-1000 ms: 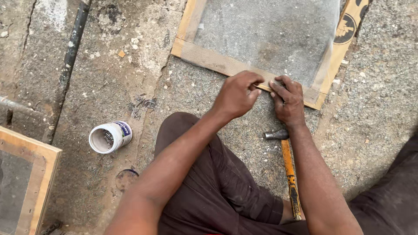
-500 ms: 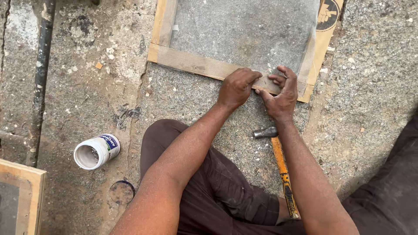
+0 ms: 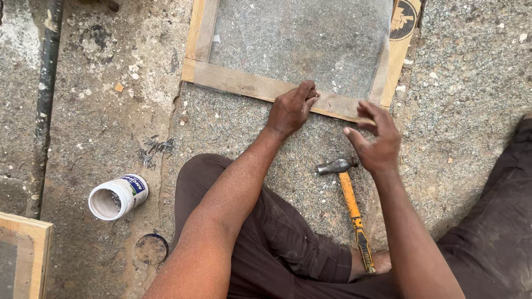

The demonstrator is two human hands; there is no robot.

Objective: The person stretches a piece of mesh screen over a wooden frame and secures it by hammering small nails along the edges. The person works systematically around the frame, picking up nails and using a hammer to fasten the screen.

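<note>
Pressing down on the near rail of the wooden frame (image 3: 260, 86), the left hand (image 3: 291, 108) has its fingers (image 3: 309, 94) pinched together on the mesh edge, apparently pinning it flat against the wood. The right hand (image 3: 377, 141) hovers at four o'clock from it, fingers spread and empty, just above the hammer (image 3: 346, 194) lying on the concrete floor (image 3: 476, 83). Over at eight o'clock, a white tub (image 3: 117, 196) lies tipped beside loose nails (image 3: 155, 149), within easy reach.
</note>
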